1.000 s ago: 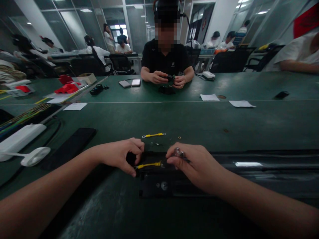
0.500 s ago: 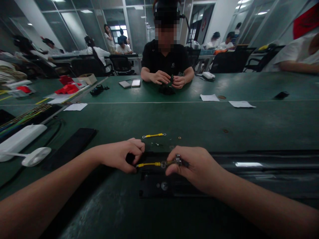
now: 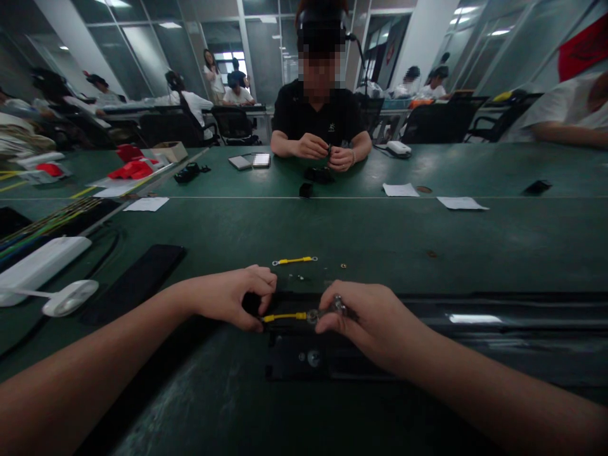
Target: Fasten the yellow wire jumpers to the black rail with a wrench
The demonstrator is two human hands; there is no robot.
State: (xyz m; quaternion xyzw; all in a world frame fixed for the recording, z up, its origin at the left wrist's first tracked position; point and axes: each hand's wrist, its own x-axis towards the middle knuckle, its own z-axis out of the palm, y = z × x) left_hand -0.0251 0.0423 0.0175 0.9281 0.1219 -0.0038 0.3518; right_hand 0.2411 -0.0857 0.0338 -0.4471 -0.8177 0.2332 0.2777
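Observation:
My left hand (image 3: 237,294) is closed in a pinch on the left end of a short yellow cable (image 3: 285,316) with ring terminals. My right hand (image 3: 368,316) is closed around a metal ratchet wrench (image 3: 338,305), mostly hidden by the fingers. Its thumb and fingertips are right beside the cable's right ring terminal (image 3: 312,316). Both hands are over the left end of a long, glossy black panel (image 3: 475,335). A round metal fastener (image 3: 314,358) shows on the panel below the cable. A second yellow cable (image 3: 295,260) lies on the table just beyond my hands.
A small brass-coloured nut (image 3: 343,266) and some tiny parts (image 3: 298,277) lie past the panel. To the left are a black flat slab (image 3: 137,278) and a white power strip (image 3: 42,269). A co-worker (image 3: 318,114) sits opposite, handling a small dark part.
My right hand and the wrench have turned very slightly; my left hand keeps its pinch. A small black piece now lies on the table in front of the co-worker. The view has shifted a little.

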